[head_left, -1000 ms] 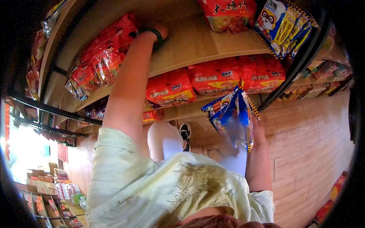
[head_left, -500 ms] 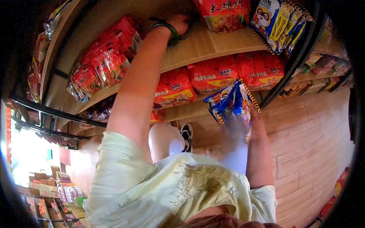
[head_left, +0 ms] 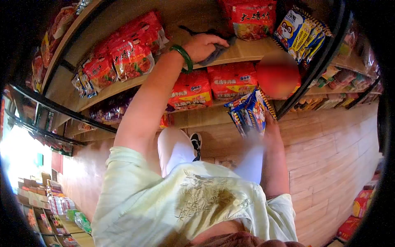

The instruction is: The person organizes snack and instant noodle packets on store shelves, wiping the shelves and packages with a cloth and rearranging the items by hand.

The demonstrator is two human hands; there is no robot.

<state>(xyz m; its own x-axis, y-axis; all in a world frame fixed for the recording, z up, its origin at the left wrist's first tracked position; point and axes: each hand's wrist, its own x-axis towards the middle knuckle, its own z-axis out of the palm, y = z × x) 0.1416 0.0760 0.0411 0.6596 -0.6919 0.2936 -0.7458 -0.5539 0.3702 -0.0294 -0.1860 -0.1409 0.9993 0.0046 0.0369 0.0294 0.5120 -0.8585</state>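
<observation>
My left hand (head_left: pixel 204 46), with a green bangle at the wrist, is over the upper shelf board (head_left: pixel 242 51). Its fingers are closed on a dark grey cloth (head_left: pixel 214 55) pressed against the wood near the front edge. Low on the right, my right hand (head_left: pixel 269 125) grips several blue and yellow snack packets (head_left: pixel 249 111) in front of the lower shelf. Part of that hand is hidden or blurred. Red noodle bags (head_left: pixel 131 59) stand left of my left hand, and another red noodle bag (head_left: pixel 253 20) stands to its right.
Blue and yellow packets (head_left: pixel 302 35) stand at the shelf's right end, by a black metal post (head_left: pixel 314 66). Red noodle multipacks (head_left: pixel 232 80) line the lower shelf. Wooden flooring (head_left: pixel 317 164) lies below, with more stocked shelves (head_left: pixel 354 76) at the right.
My left hand has come from deeper on the shelf toward its front edge and right, bringing the cloth into view. My right hand still holds the packets, nearly in place.
</observation>
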